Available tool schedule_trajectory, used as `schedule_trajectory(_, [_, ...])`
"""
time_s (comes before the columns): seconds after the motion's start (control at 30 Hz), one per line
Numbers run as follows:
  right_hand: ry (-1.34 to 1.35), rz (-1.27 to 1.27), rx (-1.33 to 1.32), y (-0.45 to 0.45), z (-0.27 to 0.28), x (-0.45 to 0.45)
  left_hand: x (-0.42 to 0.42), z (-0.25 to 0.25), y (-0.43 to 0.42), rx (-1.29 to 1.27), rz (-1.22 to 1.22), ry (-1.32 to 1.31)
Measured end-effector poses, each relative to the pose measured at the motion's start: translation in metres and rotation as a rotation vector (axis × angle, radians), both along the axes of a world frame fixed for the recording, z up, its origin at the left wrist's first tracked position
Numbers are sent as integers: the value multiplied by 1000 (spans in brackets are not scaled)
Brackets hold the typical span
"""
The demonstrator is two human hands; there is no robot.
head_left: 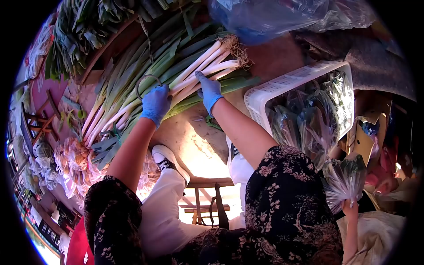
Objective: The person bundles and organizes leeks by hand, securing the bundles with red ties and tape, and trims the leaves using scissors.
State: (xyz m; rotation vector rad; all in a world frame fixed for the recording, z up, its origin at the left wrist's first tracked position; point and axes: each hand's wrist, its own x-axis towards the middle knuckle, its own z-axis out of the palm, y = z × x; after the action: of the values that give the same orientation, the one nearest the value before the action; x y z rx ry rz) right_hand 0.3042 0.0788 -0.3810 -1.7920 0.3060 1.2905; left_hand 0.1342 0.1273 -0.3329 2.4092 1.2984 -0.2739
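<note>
Long green onions with white stalks and hairy roots point(203, 66) lie in a large pile across the floor in front of me. My left hand point(156, 102), in a blue glove, is closed at the pile beside a dark curved ring point(140, 84), which seems to be held in it. My right hand point(209, 89), also gloved in blue, is on the white stalks near the root end, with its thumb and fingers around them. Some fingertips are hidden by the stalks.
A white plastic basket point(256, 95) of bagged vegetables stands at the right. Blue plastic sheeting point(278, 15) is at the top. Another person's hand point(350, 206) holds a bagged vegetable at the lower right. Bagged produce point(73, 157) lies left, and wooden stools stand nearby.
</note>
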Motion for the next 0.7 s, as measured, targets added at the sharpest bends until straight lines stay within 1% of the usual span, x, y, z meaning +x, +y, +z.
schedule_trajectory(0.03, [36, -43, -61, 3, 7, 0, -1, 1, 0, -11, 0, -8])
schedule_trajectory(0.13, [137, -80, 70, -10, -11, 3, -5, -1, 10, -255, -17, -131])
schedule_trajectory(0.23, [283, 9, 239, -19, -17, 14, 12, -3, 19, -64, -5, -366])
schedule_trajectory(0.3, [375, 82, 269, -27, -18, 24, 34, 12, 22, -74, -25, -371])
schedule_trajectory(0.33, [411, 66, 339, -32, -16, 26, 42, 9, 22, -78, -52, -329])
schedule_trajectory(0.37, [445, 48, 410, -36, -17, 30, 49, 7, 25, -147, -57, -296])
schedule_trajectory(0.4, [488, 121, 483, -39, -18, 36, 51, 6, 24, -155, -57, -301])
schedule_trajectory(0.5, [681, 182, 610, -43, -9, 44, 53, 5, 20, -241, -49, -259])
schedule_trajectory(0.53, [695, 220, 660, -42, -3, 46, 52, 6, 18, -277, -42, -233])
schedule_trajectory(0.63, [843, 22, 690, -36, 7, 40, 48, 13, 11, -261, 1, -356])
schedule_trajectory(0.67, [768, 17, 711, -31, 19, 35, 48, 19, 5, -170, -5, -327])
schedule_trajectory(0.7, [795, 25, 728, -29, 18, 34, 50, 29, 2, -154, 0, -292])
